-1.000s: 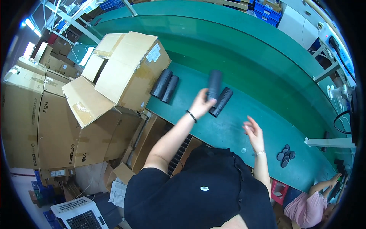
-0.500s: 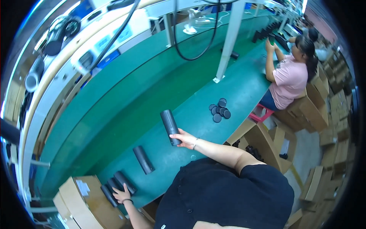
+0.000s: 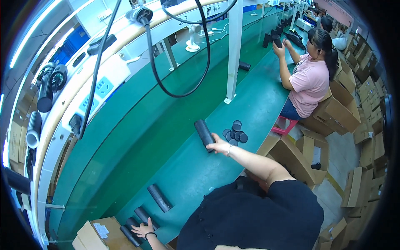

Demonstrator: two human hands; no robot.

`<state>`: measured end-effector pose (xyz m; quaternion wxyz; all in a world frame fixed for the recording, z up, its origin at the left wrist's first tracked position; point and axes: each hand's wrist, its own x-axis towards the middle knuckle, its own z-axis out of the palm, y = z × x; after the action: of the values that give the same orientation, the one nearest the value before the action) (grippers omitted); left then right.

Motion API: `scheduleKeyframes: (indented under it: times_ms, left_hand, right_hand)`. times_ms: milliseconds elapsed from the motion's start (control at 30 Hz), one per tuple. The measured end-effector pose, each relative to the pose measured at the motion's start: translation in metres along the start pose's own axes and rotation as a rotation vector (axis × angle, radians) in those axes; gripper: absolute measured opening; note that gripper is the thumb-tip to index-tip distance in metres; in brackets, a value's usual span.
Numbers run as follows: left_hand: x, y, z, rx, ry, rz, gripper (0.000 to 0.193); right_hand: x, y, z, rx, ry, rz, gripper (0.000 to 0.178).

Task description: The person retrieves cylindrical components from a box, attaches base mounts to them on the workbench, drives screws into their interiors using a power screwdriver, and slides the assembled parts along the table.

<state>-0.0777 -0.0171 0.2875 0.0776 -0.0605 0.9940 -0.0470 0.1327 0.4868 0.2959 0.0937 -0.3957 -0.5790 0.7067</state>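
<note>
The fingers of the right hand (image 3: 219, 146) lay curled over the near end of a black tube (image 3: 204, 133), closed on it from above while the tube rested slantwise on the green tabletop (image 3: 258, 104); the grip looked like a loose hold rather than a tight clamp. Just beside that hand, toward the person's right, a small heap of flat black round caps (image 3: 235, 134) sat on the same surface, near but not touching the tube. The left hand (image 3: 143, 229) was stretched far to the other side, its fingers spread and resting on a pair of black tubes (image 3: 137, 223) lying side by side next to an open cardboard box (image 3: 98, 234); whether it gripped either of them could not be told. Another single black tube (image 3: 159, 198) lay between the two hands, well apart from each. As a judgement, the step in hand was bringing one tube up to the caps, so the next move would call for lifting or turning the tube so that an open end faced a cap. Farther along the tabletop a co-worker in a pink shirt (image 3: 309, 83) sat handling dark tubes of the same kind, and a white post (image 3: 233, 50) stood between.
</note>
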Motion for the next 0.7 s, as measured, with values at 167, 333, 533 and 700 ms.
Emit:
scheduleKeyframes:
  times_ms: [167, 333, 533, 700]
  left_hand:
    - [0.02, -0.002, 0.011, -0.029, 0.076, -0.101, 0.06]
    - [0.009, 0.025, -0.032, -0.231, 0.289, -0.218, 0.06]
    - [-0.016, 0.07, -0.047, -0.843, 0.237, 0.087, 0.05]
    - [-0.094, 0.15, -0.063, -1.131, 0.013, 0.028, 0.04]
  right_hand:
    - [0.047, -0.039, -0.039, -0.124, 0.101, -0.135, 0.09]
    - [0.147, -0.045, -0.097, -0.581, 0.307, -0.276, 0.077]
    - [0.209, -0.109, -0.116, -0.711, 0.431, 0.038, 0.076]
    - [0.271, -0.125, -0.128, -0.832, 0.649, 0.21, 0.075]
